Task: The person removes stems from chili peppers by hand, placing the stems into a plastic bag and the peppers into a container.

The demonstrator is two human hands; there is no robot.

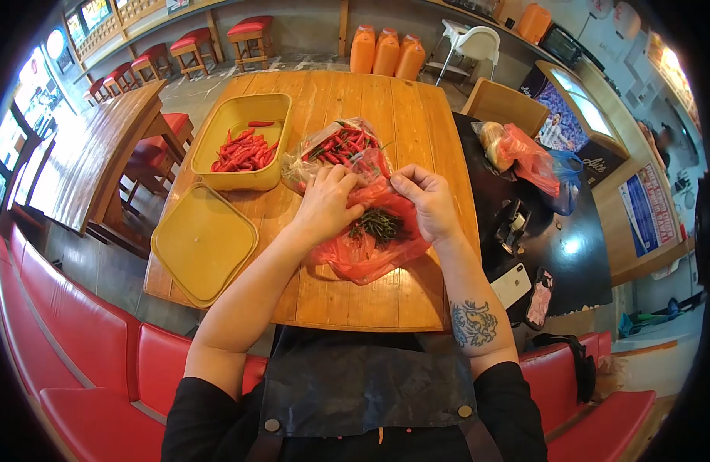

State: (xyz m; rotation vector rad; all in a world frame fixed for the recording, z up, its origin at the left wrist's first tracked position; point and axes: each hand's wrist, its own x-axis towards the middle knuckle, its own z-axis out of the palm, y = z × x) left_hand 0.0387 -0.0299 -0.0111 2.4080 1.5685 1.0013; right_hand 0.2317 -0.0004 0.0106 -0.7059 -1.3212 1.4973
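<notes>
My left hand (328, 202) reaches over the near edge of a clear plastic bag (299, 171) full of red chilies (345, 145) with green stems. Its thumb stands apart from the fingers, whose tips bend down by a red plastic bag (362, 266). My right hand (430, 202) is closed in a pinch above the far right part of the red bag; what is between its fingertips is too small to make out. Green chili stems (378, 225) lie heaped in the red bag. Further left, a yellow plastic tub (235, 181) holds loose red chilies (243, 150).
A yellow lid (204, 242) lies on the wooden table (355, 308) left of my forearm. On the black table (559, 277) at right are a phone (510, 286), a patterned case (539, 299) and filled plastic bags (528, 158). Red bench seats (100, 308) run along the near side.
</notes>
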